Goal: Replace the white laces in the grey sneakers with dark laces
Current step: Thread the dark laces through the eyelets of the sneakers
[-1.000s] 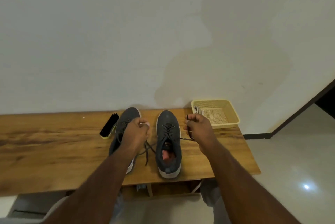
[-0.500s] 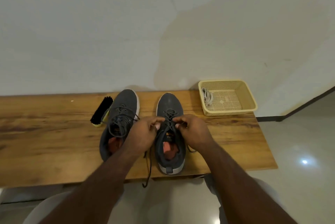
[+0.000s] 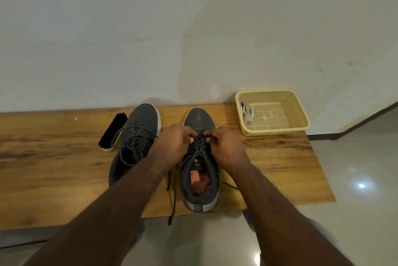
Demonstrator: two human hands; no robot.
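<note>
Wooden surface (image 3: 280,158) is steady, so with left hand (image 3: 174,147) and right hand (image 3: 228,147) both pinching the dark lace (image 3: 199,143), tug each crossing evenly.

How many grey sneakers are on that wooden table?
2. The left sneaker lies beside the brush; the right sneaker sits under both hands, left and right.

Two sneakers on the bench: left one (image 3: 137,136) was dark grey with a white sole edge and dark grey laces (image 3: 134,143); right one (image 3: 200,171) matched, with a salmon-orange insole and light grey heel. Bench top (image 3: 53,158) was orange-brown wood grain with darker streaks. Brush (image 3: 112,132) had black bristles and a yellow back. Basket (image 3: 273,112) at the far right corner was pale yellow and perforated, and held white laces (image 3: 245,111).
</note>
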